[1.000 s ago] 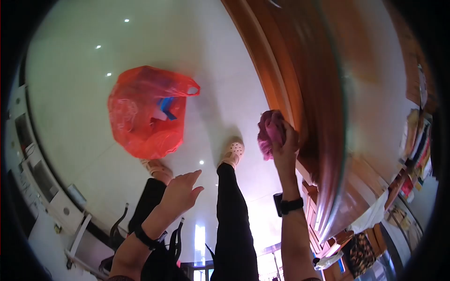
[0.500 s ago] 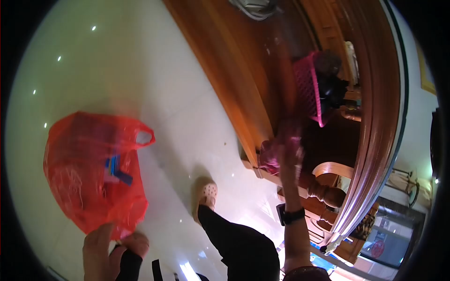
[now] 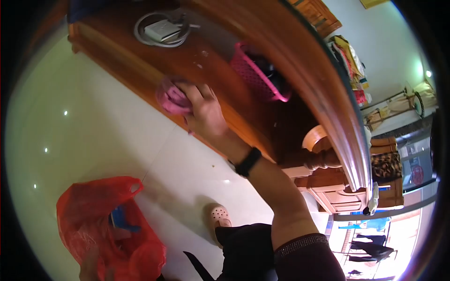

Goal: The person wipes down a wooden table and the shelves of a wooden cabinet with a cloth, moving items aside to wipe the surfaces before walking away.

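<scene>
My right hand (image 3: 206,110), with a dark band on the wrist, is closed around a crumpled pinkish-purple cloth (image 3: 172,97). It presses the cloth against the front edge of a low brown wooden shelf (image 3: 136,70). At the bottom left, my left hand (image 3: 90,264) shows only in part and is blurred. Its fingers are against or just beside a red plastic bag (image 3: 79,220) on the floor, and their grip does not show clearly. Something blue (image 3: 123,218) shows in the bag's opening.
A white adapter with a coiled cable (image 3: 161,30) lies on the shelf. Farther right is a pink mesh basket (image 3: 253,75) holding dark things. A curved wooden rail (image 3: 300,70) overhangs the shelf. My foot in a beige clog (image 3: 219,214) stands on the pale tiled floor (image 3: 108,126).
My right hand has carried the cloth left and upward in view, along the shelf's edge. The view has shifted and turned; the bag sits lower, and less of my left hand shows.
</scene>
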The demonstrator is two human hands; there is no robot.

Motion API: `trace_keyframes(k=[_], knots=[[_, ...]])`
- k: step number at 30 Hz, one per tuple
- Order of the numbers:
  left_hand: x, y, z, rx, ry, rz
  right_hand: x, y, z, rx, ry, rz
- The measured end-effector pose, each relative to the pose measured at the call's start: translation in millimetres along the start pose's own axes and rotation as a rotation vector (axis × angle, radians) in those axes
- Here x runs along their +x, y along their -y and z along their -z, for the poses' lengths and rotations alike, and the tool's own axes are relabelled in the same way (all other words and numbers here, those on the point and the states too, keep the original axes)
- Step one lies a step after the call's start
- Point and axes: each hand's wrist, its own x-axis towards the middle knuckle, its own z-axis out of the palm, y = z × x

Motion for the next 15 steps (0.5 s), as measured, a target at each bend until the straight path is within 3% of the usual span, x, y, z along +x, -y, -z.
trace_keyframes(k=[2, 4, 6, 8, 10, 12, 14, 15], knots=[[-8.8, -8.1, 1.2, -0.024, -0.027, 0.051, -27.4, 2.5, 45.1, -0.026, -0.076, -0.017], [-20.0, -11.5, 3.8, -0.058, -0.037, 0.178, -57.1, -22.9, 93.9, -0.300, 0.072, -0.155], [-33.8, -0.3, 0.3, -0.039, -0.059, 0.204, -94.2, -55.5, 114.6, -0.783, 0.201, -0.309], [-44.1, 9.3, -4.6, -0.008, -0.091, 0.366, -117.1, -94.6, 107.1, -0.727, 0.561, -0.882], [-41.8, 9.2, -11.4, 0.013, -0.144, 0.310, -131.7, -123.5, 79.1, -0.775, 0.520, -0.803], [-38.7, 2.1, -8.3, 0.030, -0.111, 0.254, -147.9, -115.6, 58.5, -0.657, 0.198, -0.521], [-30.6, -5.9, -6.9, 0.045, -0.106, 0.227, -132.3, -82.1, 79.2, -0.513, 0.212, -0.475], [-27.1, -9.4, -4.6, 0.059, -0.099, 0.201, -128.7, -71.0, 95.5, -0.319, 0.228, -0.614]])
